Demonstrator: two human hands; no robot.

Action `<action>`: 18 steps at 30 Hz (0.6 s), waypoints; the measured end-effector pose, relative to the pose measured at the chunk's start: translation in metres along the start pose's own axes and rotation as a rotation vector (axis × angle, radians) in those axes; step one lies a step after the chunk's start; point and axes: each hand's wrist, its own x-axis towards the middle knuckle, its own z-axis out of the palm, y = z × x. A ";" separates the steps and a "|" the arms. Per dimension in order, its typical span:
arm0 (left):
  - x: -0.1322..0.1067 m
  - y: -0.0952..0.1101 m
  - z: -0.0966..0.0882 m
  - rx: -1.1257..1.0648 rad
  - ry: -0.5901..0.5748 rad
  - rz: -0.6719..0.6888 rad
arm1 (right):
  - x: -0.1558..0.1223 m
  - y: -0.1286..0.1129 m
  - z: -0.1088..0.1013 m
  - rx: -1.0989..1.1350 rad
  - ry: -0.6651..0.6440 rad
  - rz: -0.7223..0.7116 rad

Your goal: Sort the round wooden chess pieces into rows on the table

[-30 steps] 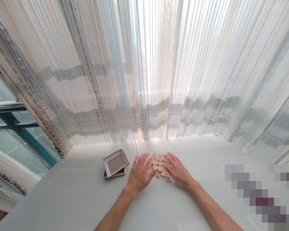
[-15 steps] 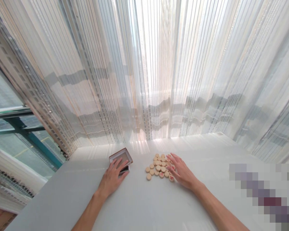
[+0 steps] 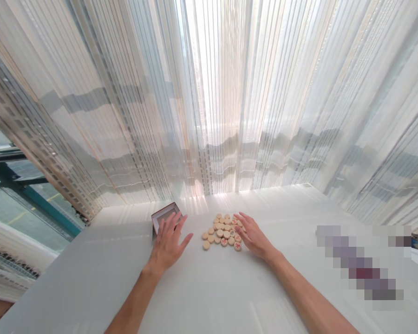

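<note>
A loose pile of round, pale wooden Chinese chess pieces (image 3: 220,233) lies on the white table. Several show red characters and one shows a dark one, while most have plain faces up. At the pile's right edge is my right hand (image 3: 255,240), open, with its fingers stretched over or against the nearest pieces. To the left stands a small open box (image 3: 163,210) with a reddish-brown rim and pale inside. My left hand (image 3: 167,243), open and fingers spread, is in front of the box and hides much of it. Whether its fingertips touch the box, I cannot tell.
The white table (image 3: 209,287) runs back to sheer striped curtains (image 3: 223,116). A blurred-out, pixelated patch (image 3: 360,266) covers something on the right of the table. At the left, a green metal frame (image 3: 52,204) shows beyond the curtain's edge.
My left hand has lifted its hold on the box's near side and spread its fingers to the right. My right hand stays beside the pile. The whole view has shifted slightly.
</note>
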 end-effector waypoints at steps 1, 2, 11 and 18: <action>0.005 0.016 0.000 -0.052 -0.014 0.051 | 0.000 0.001 0.001 -0.011 0.012 -0.003; 0.009 0.030 0.001 -0.107 -0.035 0.097 | 0.000 0.002 0.001 -0.030 0.026 -0.002; 0.008 0.059 0.057 -0.306 -0.238 0.141 | -0.008 0.006 0.006 -0.255 -0.006 0.059; 0.024 0.064 0.048 -0.475 -0.108 0.103 | -0.001 -0.012 -0.001 -0.078 0.096 -0.123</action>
